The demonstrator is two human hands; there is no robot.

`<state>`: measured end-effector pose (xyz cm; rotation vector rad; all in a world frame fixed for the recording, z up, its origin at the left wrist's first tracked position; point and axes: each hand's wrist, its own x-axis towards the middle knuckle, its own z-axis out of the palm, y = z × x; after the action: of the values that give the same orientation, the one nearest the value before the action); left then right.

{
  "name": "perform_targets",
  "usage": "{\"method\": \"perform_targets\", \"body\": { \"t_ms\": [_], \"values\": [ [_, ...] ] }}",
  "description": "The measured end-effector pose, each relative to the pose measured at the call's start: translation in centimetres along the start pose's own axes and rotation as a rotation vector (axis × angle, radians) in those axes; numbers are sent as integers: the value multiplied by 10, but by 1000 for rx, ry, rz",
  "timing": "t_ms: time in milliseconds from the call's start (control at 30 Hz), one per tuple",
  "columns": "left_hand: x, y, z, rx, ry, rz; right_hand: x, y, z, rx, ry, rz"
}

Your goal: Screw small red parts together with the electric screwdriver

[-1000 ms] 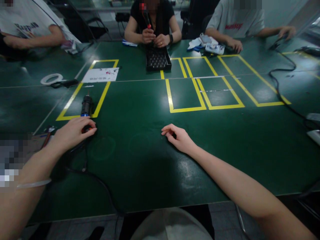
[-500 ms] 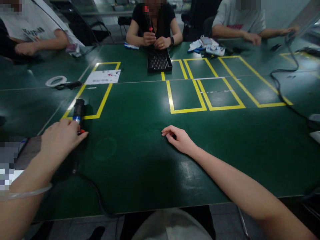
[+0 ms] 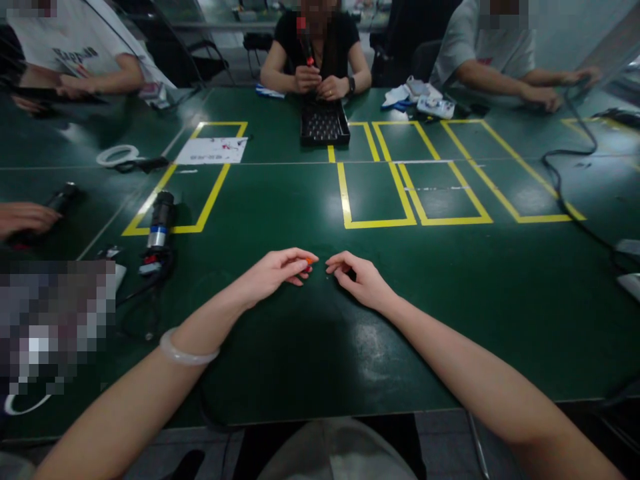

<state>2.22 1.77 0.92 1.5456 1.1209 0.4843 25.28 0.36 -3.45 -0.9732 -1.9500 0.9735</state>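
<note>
My left hand point(image 3: 275, 272) is over the table's middle, its fingers closed on a small orange-red piece point(image 3: 309, 262), mostly covered by the fingertips; its kind does not show. A pale bangle circles that wrist. Just to the right, my right hand point(image 3: 357, 277) rests on the green table point(image 3: 320, 360), fingers loosely curled and nothing visible in them. A narrow gap separates the two hands' fingertips. Left of my left hand lies a black and silver cylindrical tool point(image 3: 160, 223) with a blue band, a red part and a cable at its near end.
Across the table a person holds a red-tipped tool point(image 3: 307, 47) over a black tray point(image 3: 325, 127). Other people sit at both sides; a hand point(image 3: 27, 219) at left reaches to a black cylinder point(image 3: 64, 197). Yellow tape outlines, a white sheet point(image 3: 213, 151), a tape roll point(image 3: 117, 155) and cloths point(image 3: 415, 93) are visible.
My left hand has moved right, from the cylindrical tool to beside my right hand, with the orange-red piece in its fingers. My right hand has stayed put. Another hand shows at left.
</note>
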Motion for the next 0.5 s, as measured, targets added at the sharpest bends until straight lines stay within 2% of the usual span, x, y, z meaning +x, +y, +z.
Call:
{"method": "perform_targets", "body": {
  "t_ms": [67,133,267,500],
  "values": [
    [8,0,14,-27,-48,20,0,0,0,27,-8,-5],
    [11,-3,20,-54,-35,25,0,0,0,51,-14,-4],
    [11,-9,22,-137,11,18,1,1,1,80,-19,34],
    [7,-15,28,-197,-11,18,1,1,4,127,-33,65]
  ]
}}
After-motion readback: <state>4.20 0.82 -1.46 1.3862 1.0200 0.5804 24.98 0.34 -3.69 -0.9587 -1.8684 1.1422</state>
